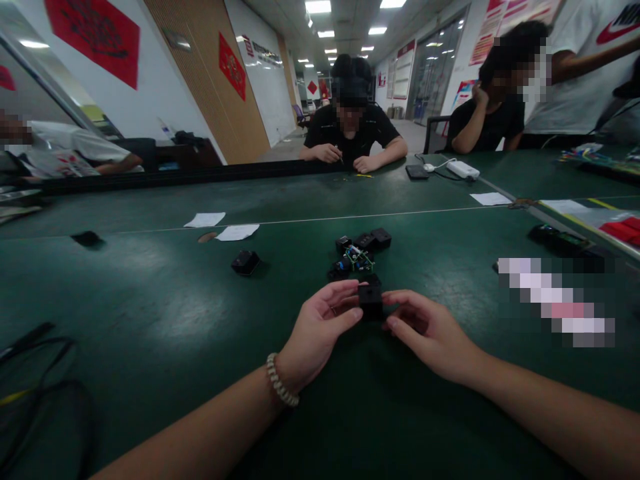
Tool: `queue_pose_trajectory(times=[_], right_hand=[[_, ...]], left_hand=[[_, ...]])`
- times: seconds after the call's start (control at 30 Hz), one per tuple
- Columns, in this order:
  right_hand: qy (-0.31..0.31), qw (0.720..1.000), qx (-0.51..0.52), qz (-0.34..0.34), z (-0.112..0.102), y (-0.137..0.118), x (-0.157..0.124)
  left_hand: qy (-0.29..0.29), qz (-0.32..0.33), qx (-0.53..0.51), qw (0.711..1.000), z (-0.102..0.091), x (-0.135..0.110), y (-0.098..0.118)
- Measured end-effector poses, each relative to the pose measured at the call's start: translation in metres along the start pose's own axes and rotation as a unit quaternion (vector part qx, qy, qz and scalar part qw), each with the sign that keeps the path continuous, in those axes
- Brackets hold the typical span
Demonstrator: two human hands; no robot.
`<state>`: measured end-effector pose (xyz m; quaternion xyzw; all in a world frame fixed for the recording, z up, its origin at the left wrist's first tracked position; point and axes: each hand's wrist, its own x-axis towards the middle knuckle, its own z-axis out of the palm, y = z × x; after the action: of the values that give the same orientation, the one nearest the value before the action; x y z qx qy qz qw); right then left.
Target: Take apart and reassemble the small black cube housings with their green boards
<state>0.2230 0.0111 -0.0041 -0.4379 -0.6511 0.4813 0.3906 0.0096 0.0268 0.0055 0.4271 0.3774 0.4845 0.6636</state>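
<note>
Head view: a long, lit room (345, 20) lies beyond my green table (150, 320). My left hand (320, 323) grips with thumb and fingers, likely for steadiness; my right hand (435, 333) curls opposite, whether gripping I can't tell. Loose parts (357, 257) lie just beyond, presumably for easy reach. Between both hands is the gripped box (371, 305).

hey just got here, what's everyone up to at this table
The person wearing the camera has a small black box at the left hand's fingertips, with the right hand's fingertips at its other side. Just beyond is a cluster of black parts and green-edged circuit pieces; another black piece sits apart to the left. Across the green table, a co-worker in black leans over with both hands near the tabletop.
</note>
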Motion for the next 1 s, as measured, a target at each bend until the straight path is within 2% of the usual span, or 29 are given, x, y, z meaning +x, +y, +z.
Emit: queue_pose_trajectory(times=[0.3,0.5,0.77,1.0], right_hand=[[-0.010,1.000,-0.003,0.013,-0.0003,-0.0004,-0.0005],[0.003,1.000,0.018,-0.017,0.0006,0.0018,-0.0016],[-0.020,0.999,0.016,-0.042,0.0001,0.0045,-0.0019],[-0.013,0.999,0.022,-0.039,0.0006,0.0071,-0.0024]], left_hand=[[0.005,0.001,0.014,1.000,-0.0014,0.0009,-0.0007],[0.019,-0.022,-0.002,1.000,0.0024,0.0004,0.0021],[0.022,-0.035,0.012,0.999,0.0018,0.0025,-0.0009],[0.009,-0.040,0.014,0.999,-0.0009,0.0032,-0.0039]])
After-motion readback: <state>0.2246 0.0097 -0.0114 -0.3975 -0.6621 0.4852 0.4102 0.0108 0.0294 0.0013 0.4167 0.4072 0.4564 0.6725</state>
